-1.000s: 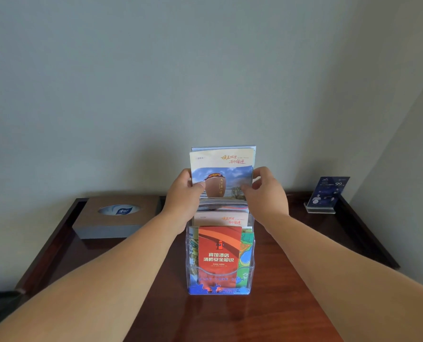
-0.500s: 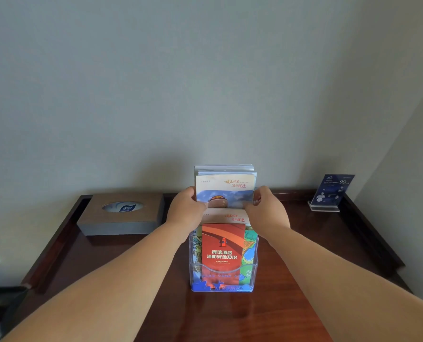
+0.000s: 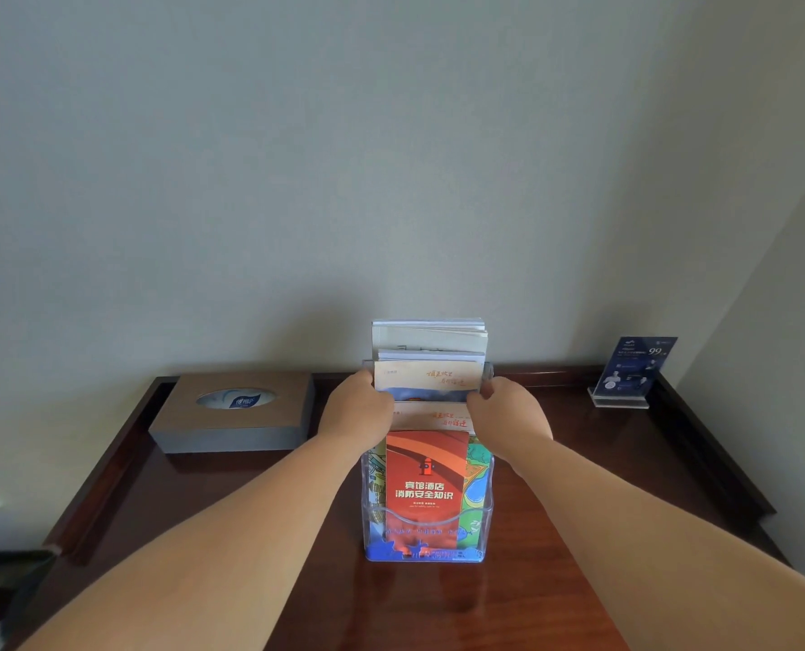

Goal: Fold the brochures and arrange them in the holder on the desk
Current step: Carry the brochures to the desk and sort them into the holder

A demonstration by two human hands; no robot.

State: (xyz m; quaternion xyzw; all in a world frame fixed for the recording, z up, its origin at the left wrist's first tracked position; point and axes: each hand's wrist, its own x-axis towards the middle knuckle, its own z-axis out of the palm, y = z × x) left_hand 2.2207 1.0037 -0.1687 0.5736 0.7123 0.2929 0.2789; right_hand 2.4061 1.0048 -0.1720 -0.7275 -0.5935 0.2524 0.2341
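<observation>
Two-sided grip: left hand (image 3: 358, 411) and right hand (image 3: 508, 415) each pinch a side edge of brochure (image 3: 426, 380) between them, probably to hold it square in holder (image 3: 486, 523) rear tier. Red leaflet (image 3: 426, 481) below hands, front pocket.

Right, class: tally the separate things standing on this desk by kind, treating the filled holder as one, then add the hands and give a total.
Tissue box: 1
Clear brochure holder: 1
Blue sign stand: 1
Hands: 2 (left hand, right hand, both holding the brochure stack)
Total: 5
</observation>
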